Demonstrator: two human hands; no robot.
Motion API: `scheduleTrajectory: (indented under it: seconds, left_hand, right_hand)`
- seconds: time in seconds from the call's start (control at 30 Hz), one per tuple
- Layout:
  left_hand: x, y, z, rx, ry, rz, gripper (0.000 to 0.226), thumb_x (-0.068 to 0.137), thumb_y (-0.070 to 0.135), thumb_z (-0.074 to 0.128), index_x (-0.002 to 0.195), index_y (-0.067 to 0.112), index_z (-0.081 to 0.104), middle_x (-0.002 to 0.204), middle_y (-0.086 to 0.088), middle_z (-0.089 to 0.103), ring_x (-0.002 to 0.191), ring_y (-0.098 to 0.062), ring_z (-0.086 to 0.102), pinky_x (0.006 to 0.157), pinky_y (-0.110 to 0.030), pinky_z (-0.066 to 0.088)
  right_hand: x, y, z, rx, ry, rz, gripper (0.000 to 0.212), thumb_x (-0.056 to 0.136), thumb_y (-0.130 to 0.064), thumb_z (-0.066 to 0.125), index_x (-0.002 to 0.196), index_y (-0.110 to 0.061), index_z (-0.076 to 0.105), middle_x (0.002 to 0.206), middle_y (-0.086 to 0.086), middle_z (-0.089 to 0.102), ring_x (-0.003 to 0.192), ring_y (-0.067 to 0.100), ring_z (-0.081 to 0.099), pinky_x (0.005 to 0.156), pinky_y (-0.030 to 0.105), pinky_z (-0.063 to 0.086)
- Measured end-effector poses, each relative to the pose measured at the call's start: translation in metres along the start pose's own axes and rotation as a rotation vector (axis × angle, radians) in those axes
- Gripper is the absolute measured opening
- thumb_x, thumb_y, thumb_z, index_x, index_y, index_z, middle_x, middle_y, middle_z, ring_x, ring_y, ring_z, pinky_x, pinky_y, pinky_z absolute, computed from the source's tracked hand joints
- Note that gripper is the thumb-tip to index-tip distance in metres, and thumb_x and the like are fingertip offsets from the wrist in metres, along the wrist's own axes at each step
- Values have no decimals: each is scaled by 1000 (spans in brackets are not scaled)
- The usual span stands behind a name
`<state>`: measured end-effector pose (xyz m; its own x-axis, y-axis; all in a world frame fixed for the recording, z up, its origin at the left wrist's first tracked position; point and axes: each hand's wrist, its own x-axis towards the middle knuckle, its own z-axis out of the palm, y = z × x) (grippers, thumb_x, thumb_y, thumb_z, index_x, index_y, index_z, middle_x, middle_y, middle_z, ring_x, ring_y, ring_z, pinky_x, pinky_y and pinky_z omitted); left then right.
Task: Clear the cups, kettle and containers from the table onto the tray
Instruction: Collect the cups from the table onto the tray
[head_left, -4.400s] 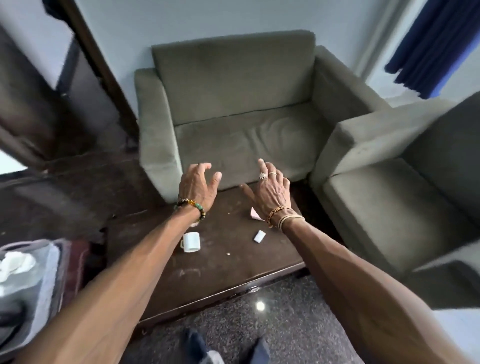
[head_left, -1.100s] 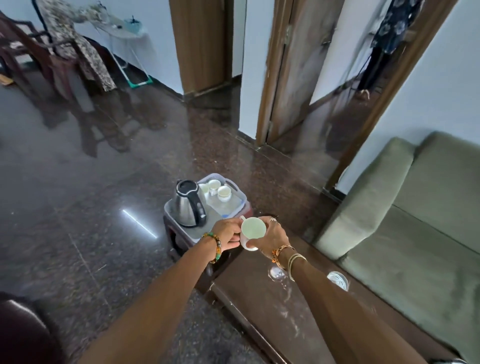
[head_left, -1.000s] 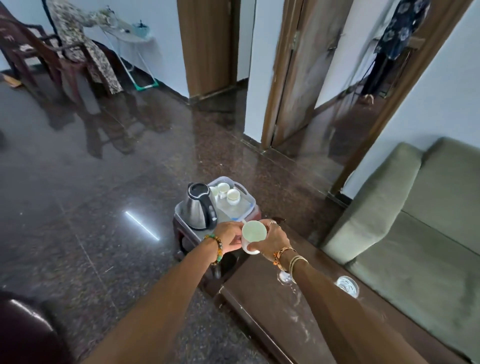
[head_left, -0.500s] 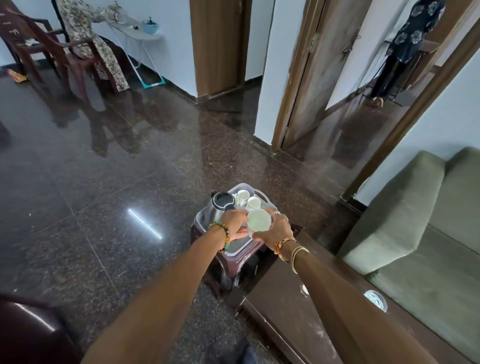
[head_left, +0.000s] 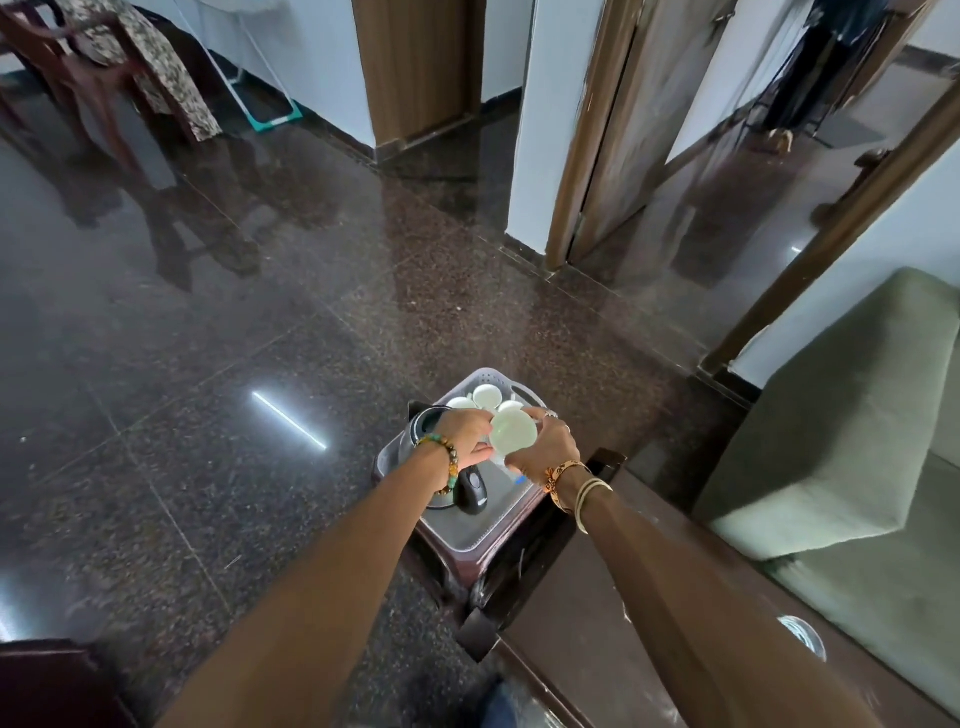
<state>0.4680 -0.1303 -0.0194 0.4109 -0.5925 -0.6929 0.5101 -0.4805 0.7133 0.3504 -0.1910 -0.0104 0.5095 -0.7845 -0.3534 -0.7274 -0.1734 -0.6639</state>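
**Pale cup held above the tray**

Glossy dark floor (head_left: 208, 364) spreads around us. A green sofa (head_left: 831, 441) sits to the right, beside the dark desk (head_left: 587, 623). Beyond the desk's end a grey tray (head_left: 488, 530) carries a steel kettle (head_left: 470, 493), partly hidden by our left arm, and white cups (head_left: 487, 396) at its far end. Our left hand (head_left: 467, 439) and right hand (head_left: 548, 452) each have their grip closed round a pale cup (head_left: 513, 435) above the tray.

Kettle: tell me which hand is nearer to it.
Left. The left hand is directly over the kettle, covering part of it; the right hand is off to the kettle's right, beyond the cup both hands hold.
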Motion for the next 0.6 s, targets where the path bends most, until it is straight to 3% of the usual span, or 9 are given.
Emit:
scheduleTrajectory:
  seconds: [0.07, 0.23, 0.4, 0.6]
  left_hand:
    - [17, 10, 0, 38, 9, 5, 38, 94, -1, 47, 132, -1, 50, 137, -21, 51, 126, -36, 50, 95, -40, 48]
    - [71, 24, -2, 102, -36, -51, 39, 94, -1, 47, 133, -2, 48, 139, -22, 49, 126, -37, 50, 93, -40, 49]
    - [131, 17, 3, 224, -60, -142, 40, 94, 2, 48, 134, -1, 48, 138, -21, 50, 125, -34, 52, 89, -36, 51]
    - [186, 8, 12, 437, -37, -183, 43, 90, 2, 50, 132, -4, 49, 136, -23, 51, 124, -35, 53, 98, -44, 49]
  right_hand:
    - [17, -2, 0, 87, 12, 43, 55, 72, -8, 75, 125, -16, 59, 111, 2, 62, 97, 18, 58, 78, 20, 42]
    - [63, 4, 8, 179, 15, 135, 57, 75, -2, 66, 130, -18, 59, 118, 4, 64, 99, 17, 59, 76, 19, 42]
    - [108, 32, 39, 276, 31, 271, 59, 76, 0, 65, 133, -15, 56, 120, 8, 65, 103, 21, 62, 81, 23, 48]
    - [152, 57, 73, 246, 2, 355, 61, 75, -2, 66, 134, -15, 56, 109, 1, 62, 103, 20, 61, 85, 26, 50]
